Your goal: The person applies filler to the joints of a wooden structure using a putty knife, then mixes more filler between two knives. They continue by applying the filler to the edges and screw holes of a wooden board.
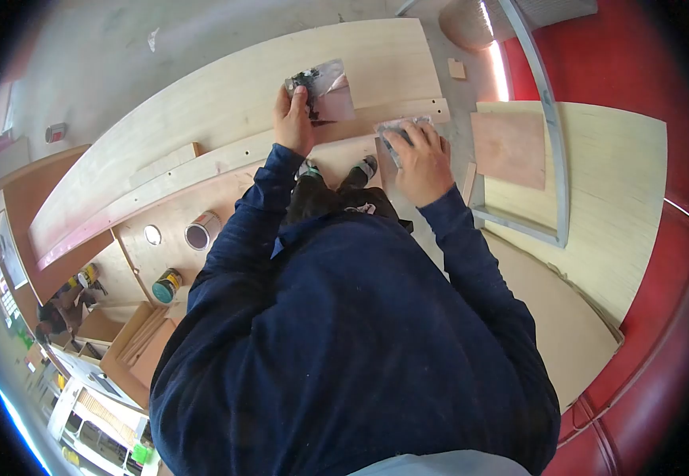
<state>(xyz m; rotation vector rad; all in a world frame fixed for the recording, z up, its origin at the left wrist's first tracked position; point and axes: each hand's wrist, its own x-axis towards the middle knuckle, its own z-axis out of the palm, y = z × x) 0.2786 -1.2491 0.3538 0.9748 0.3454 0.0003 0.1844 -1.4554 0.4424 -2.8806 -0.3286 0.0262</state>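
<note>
My left hand (pixel 293 123) is closed on a thin square plate (pixel 333 94), its thumb on top. The plate is shiny, with dark smears near the thumb, and lies over a long pale wooden board (pixel 225 95). To the right, my right hand (pixel 424 163) has its fingers bent over a flat grey-smeared piece (pixel 396 127), close to the board's right end. The hand covers most of that piece, so its kind cannot be made out. A strip with small holes (pixel 237 152) runs along the board's near side.
An open can (pixel 201 231) and a green-lidded can (pixel 166 285) are at left. A grey metal frame (pixel 546 95) stands at right, by a pinkish square board (pixel 509 149) and a pale plywood sheet (pixel 614 182). My shoes (pixel 364 168) are below the board.
</note>
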